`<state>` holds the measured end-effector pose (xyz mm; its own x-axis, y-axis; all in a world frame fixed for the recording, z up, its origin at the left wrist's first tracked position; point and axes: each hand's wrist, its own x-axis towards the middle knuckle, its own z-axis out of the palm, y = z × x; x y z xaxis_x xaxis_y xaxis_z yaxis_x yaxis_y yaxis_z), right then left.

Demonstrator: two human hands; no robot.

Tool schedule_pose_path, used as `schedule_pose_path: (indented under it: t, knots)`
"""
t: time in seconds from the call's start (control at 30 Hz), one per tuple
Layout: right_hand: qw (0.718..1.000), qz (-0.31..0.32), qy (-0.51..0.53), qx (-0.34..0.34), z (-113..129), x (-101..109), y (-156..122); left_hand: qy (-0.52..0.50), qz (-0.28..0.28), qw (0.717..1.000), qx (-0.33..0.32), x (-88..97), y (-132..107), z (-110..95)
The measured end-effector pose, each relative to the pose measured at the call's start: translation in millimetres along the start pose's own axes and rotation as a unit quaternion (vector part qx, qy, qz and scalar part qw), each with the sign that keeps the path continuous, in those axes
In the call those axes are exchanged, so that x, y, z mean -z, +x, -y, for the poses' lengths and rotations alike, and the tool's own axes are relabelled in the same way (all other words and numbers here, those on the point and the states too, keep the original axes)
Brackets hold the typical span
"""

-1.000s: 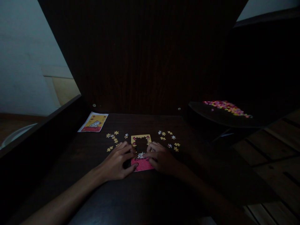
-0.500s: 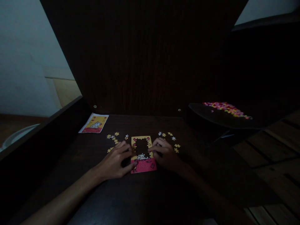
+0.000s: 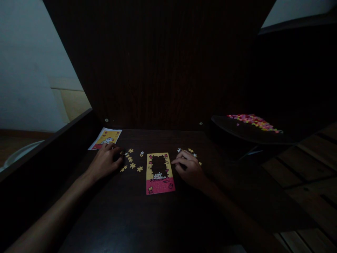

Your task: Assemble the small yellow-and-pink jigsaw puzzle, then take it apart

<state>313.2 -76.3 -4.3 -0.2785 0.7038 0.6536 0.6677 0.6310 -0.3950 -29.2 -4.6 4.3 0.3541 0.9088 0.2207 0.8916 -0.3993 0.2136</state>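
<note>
A small yellow and pink jigsaw puzzle (image 3: 159, 174) lies flat on the dark table (image 3: 147, 218), with a dark gap in its upper middle. My left hand (image 3: 105, 161) rests left of it, fingers curled over the loose yellow pieces (image 3: 131, 160) there; what it grips, if anything, is hidden. My right hand (image 3: 187, 167) sits just right of the puzzle, fingers bent, with the index finger pointing at the puzzle's edge. More loose pieces (image 3: 190, 152) lie behind it. The light is very dim.
A printed picture card (image 3: 105, 138) lies at the table's back left. A dark upright panel (image 3: 163, 70) closes the back. At the right a dark tray (image 3: 244, 130) holds several small coloured bits (image 3: 254, 121). Wooden floor boards (image 3: 310, 175) show at the far right.
Both hands have left the puzzle. My left hand moved left to the loose pieces near the card. My right hand slid a little right, uncovering the whole puzzle.
</note>
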Motion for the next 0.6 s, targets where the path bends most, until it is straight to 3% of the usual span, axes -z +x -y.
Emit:
schedule_pose_path:
  t: [0.6]
  knots:
    - [1.0,0.009,-0.01,-0.011,-3.6,1.5,-0.4,-0.003,-0.006,0.999,-0.048,-6.1,0.0,3.5]
